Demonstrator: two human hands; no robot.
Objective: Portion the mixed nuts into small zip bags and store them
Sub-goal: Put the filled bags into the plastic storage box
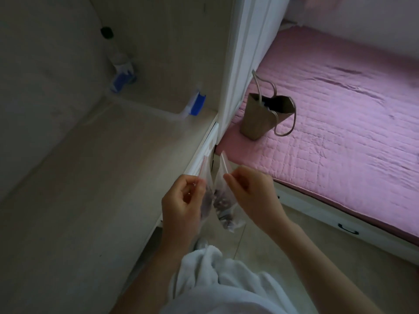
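Note:
Two small clear zip bags hang in front of me, each with dark mixed nuts at the bottom. My left hand [183, 200] pinches the top of the left zip bag [206, 177]; much of that bag is hidden behind the hand. My right hand [249, 189] pinches the top edge of the right zip bag [223, 207], which hangs freely over the floor. The two bags hang side by side, just off the front edge of a pale wooden shelf [108, 177].
A clear plastic storage box with blue latches [197, 103] sits at the back of the shelf. A white cabinet post [244, 53] divides the shelf from a bed with a pink quilt [340, 121]. A brown paper bag [260, 116] stands on the bed's corner.

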